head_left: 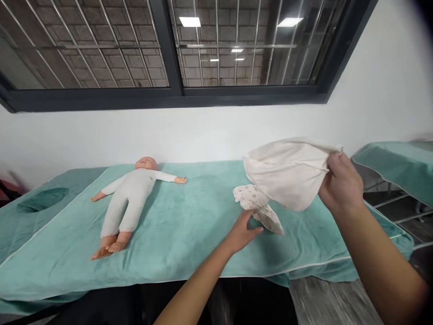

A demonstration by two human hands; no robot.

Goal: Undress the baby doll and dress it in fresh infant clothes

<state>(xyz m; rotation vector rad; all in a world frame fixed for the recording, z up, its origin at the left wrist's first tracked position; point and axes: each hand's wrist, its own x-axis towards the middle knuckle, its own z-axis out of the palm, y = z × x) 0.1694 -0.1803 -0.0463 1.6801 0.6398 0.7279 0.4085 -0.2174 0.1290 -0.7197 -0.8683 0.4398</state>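
My right hand (343, 183) is closed on the edge of a plain off-white cloth (287, 174), which hangs in the air over the right part of the bed. Below and to the left of it, a small white cloth piece with a dark print (253, 198) lies crumpled on the green cover. My left hand (245, 230) is beside this printed piece, thumb and fingers apart, holding nothing. On the left half of the bed a baby doll (130, 198) in a white body suit lies on its back, arms spread, feet toward me.
A green plush cover (189, 243) spreads over the bed, with a face hole (43, 200) at its left end. Behind stands a white wall (209, 135) below a dark-framed barred window (182, 97). Another green-covered bed (402, 167) is at the right.
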